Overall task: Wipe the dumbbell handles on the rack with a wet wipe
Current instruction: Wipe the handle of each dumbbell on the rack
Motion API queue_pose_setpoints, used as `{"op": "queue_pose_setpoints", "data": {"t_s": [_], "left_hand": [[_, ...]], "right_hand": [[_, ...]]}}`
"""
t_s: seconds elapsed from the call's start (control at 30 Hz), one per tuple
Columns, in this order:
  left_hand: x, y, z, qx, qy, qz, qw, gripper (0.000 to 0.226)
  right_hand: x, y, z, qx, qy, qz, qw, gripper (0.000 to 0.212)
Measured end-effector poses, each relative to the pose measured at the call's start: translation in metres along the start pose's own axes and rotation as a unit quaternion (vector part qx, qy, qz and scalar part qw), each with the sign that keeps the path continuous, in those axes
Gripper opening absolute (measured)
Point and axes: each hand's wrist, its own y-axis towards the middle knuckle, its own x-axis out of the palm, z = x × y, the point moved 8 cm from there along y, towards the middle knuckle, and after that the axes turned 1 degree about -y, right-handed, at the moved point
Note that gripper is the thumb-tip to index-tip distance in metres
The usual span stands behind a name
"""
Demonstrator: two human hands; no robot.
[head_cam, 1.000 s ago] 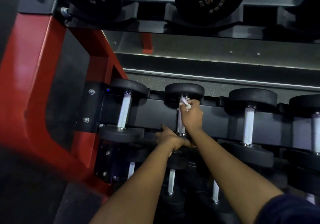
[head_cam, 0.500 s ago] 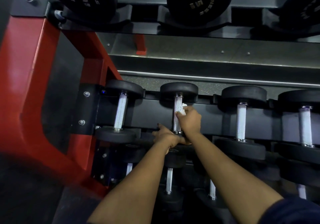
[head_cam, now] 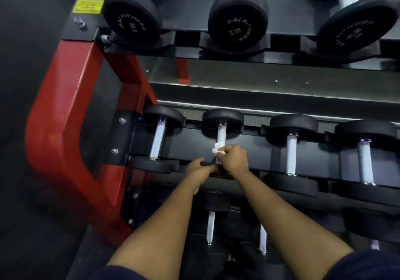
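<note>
Right hand [head_cam: 233, 159] — grip pinching the wet wipe [head_cam: 217, 150] — has slid down the handle [head_cam: 221, 133]; left hand [head_cam: 198, 169] clasps that dumbbell [head_cam: 223, 118]

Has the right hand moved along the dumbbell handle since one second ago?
Yes. The right hand with the wet wipe slid down the handle toward the person, away from the dumbbell's far head; more bare handle now shows above it.
</note>
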Motion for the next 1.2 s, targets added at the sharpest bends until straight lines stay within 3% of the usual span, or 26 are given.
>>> {"op": "queue_pose_setpoints", "data": {"t_s": [0.17, 0.37, 0.53, 0.67, 0.73, 0.8, 1.0, 1.2], "left_hand": [[-0.040, -0.021, 0.010, 0.028, -0.093, 0.087, 0.991, 0.050], [-0.080, -0.032, 0.010, 0.056, -0.115, 0.158, 0.979, 0.036], [-0.128, -0.030, 0.011, 0.092, 0.039, 0.200, 0.975, 0.030], [-0.169, -0.017, 0.015, 0.152, 0.201, 0.205, 0.946, 0.034], [-0.181, -0.003, 0.009, 0.156, 0.274, 0.171, 0.933, 0.045], [-0.192, 0.013, -0.008, 0.109, 0.320, 0.137, 0.931, 0.076], [-0.202, 0.046, -0.045, -0.015, 0.265, 0.047, 0.963, 0.148], [-0.191, 0.061, -0.048, -0.065, 0.248, 0.019, 0.966, 0.158]], "right_hand": [[0.003, -0.021, -0.023, -0.030, 0.041, 0.006, 0.999, 0.023], [0.018, -0.038, -0.053, -0.069, 0.044, -0.009, 0.997, 0.020], [0.051, -0.038, -0.070, -0.060, 0.043, -0.025, 0.997, 0.018], [0.081, -0.034, -0.087, -0.041, 0.042, -0.019, 0.998, 0.016], [0.099, -0.029, -0.098, -0.041, 0.030, -0.028, 0.998, 0.016], [0.115, -0.023, -0.107, -0.042, 0.013, -0.034, 0.998, 0.020], [0.152, -0.003, -0.127, -0.051, 0.000, -0.011, 0.999, 0.027], [0.176, 0.021, -0.127, -0.032, -0.019, -0.013, 0.999, 0.038]]}}
